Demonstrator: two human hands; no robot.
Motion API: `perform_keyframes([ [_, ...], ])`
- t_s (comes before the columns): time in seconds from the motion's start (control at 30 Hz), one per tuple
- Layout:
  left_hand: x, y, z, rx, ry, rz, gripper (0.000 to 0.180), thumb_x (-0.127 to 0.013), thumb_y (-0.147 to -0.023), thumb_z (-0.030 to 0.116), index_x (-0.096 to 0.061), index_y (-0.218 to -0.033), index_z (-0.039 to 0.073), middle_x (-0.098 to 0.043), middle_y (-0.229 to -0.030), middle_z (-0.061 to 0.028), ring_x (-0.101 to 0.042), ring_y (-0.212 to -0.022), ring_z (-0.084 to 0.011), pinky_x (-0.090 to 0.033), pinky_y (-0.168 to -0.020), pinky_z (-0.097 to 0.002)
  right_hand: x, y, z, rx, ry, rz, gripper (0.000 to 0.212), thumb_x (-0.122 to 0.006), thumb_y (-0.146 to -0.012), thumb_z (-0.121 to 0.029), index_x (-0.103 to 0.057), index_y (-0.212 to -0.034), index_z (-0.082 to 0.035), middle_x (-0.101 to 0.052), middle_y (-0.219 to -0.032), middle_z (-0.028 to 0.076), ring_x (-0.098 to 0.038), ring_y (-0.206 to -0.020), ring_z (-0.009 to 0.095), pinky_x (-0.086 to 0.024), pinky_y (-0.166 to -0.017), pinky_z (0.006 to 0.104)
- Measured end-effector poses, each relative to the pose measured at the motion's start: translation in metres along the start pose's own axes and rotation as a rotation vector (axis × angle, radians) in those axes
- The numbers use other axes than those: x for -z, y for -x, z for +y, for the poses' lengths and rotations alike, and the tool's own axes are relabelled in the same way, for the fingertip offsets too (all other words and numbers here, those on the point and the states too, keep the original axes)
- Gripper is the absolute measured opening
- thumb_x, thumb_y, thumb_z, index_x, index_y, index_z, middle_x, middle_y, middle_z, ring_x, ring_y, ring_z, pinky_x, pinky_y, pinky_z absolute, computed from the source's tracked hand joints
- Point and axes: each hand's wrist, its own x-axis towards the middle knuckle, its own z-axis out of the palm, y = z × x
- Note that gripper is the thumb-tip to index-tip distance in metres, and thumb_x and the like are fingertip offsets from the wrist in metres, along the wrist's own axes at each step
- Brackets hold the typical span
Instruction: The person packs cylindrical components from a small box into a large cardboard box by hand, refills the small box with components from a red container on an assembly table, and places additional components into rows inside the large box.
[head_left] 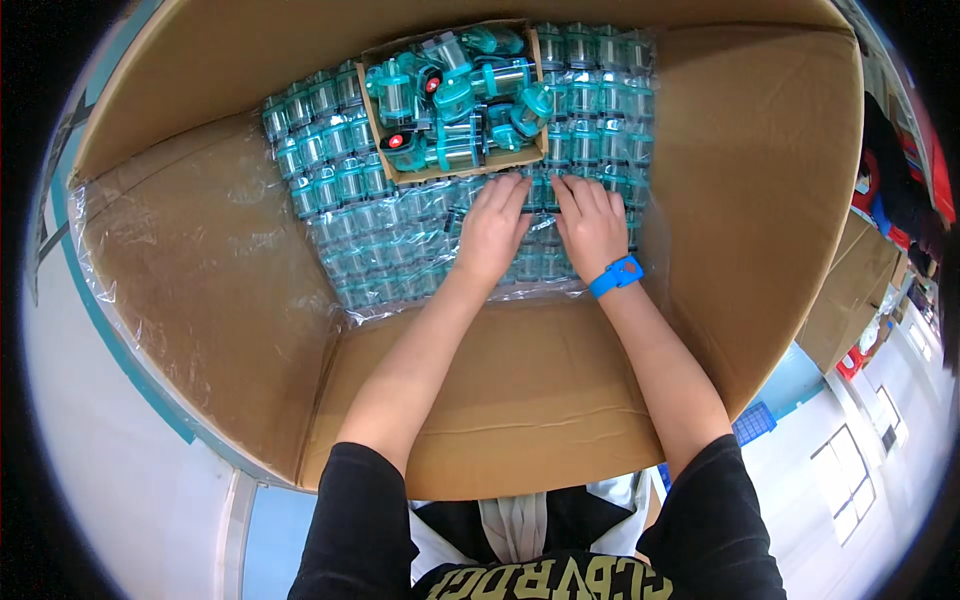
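Observation:
Deep inside a large cardboard carton, my left hand (492, 228) and my right hand (593, 228) rest side by side on rows of clear containers with teal parts (400, 232). The fingers of both stretch forward and touch the containers under them. Thin clear plastic film (340, 245) lies over part of the nearer rows. What is under my palms is hidden. Just beyond my fingertips is a small open cardboard box (440, 172), full of loose teal containers (455, 100) lying at all angles. Two of these pieces show round red marks.
The tall walls of the large carton (215, 215) surround my forearms on all sides; its near flap (500, 400) lies beneath them. Outside on the right are more cardboard boxes (850, 290) and a blue basket (754, 423).

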Motion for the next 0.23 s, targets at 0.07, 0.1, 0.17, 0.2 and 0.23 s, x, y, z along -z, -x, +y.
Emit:
perform_keyframes([
  [0.07, 0.0016, -0.0006, -0.0022, -0.056, -0.062, -0.025, 0.051, -0.072, -0.065, -0.001, -0.057, -0.114, -0.001, -0.055, -0.115, -0.0126, -0.055, -0.105, -0.0314, -0.049, -0.090, -0.0380, -0.0006, -0.0019, -0.0025, -0.017, 0.014, -0.002, 0.037, -0.057, -0.079, -0.007, -0.062, -0.115, -0.003, -0.060, -0.110, 0.006, -0.055, -0.100, 0.021, -0.043, -0.079, 0.0349],
  [0.1, 0.0022, -0.0019, -0.0028, -0.057, -0.064, -0.024, 0.051, -0.072, -0.065, -0.001, -0.057, -0.114, -0.001, -0.055, -0.115, -0.0126, -0.055, -0.105, -0.0314, -0.049, -0.090, -0.0380, -0.0003, -0.0033, -0.0037, -0.033, 0.029, -0.004, 0.037, -0.056, -0.079, -0.008, -0.062, -0.115, -0.004, -0.060, -0.110, 0.005, -0.055, -0.101, 0.021, -0.042, -0.079, 0.0348],
  [0.17, 0.0023, -0.0037, -0.0004, -0.069, -0.119, -0.064, 0.051, -0.070, -0.067, 0.001, -0.056, -0.116, -0.001, -0.054, -0.117, -0.0121, -0.054, -0.107, -0.0303, -0.049, -0.090, -0.0374, -0.0015, -0.0055, -0.0054, -0.079, 0.015, -0.053, 0.045, -0.064, -0.074, -0.006, -0.061, -0.118, -0.005, -0.059, -0.110, 0.005, -0.054, -0.103, 0.021, -0.041, -0.081, 0.0359],
  [0.2, 0.0035, -0.0039, 0.0017, -0.039, -0.103, -0.081, 0.052, -0.071, -0.068, 0.001, -0.056, -0.118, 0.001, -0.054, -0.117, -0.0126, -0.054, -0.107, -0.0316, -0.049, -0.090, -0.0381, -0.0008, -0.0066, -0.0062, -0.124, 0.002, -0.102, 0.054, -0.071, -0.069, -0.004, -0.059, -0.122, -0.006, -0.058, -0.111, 0.004, -0.053, -0.106, 0.022, -0.039, -0.083, 0.0371],
  [0.23, 0.0039, -0.0052, 0.0025, -0.013, -0.089, -0.093, 0.053, -0.071, -0.069, 0.001, -0.055, -0.120, 0.002, -0.054, -0.117, -0.0131, -0.054, -0.107, -0.0328, -0.048, -0.089, -0.0388, 0.0019, -0.0097, -0.0063, -0.140, -0.009, -0.156, 0.054, -0.071, -0.070, -0.005, -0.059, -0.123, -0.007, -0.057, -0.112, 0.005, -0.053, -0.106, 0.022, -0.039, -0.083, 0.0385],
])
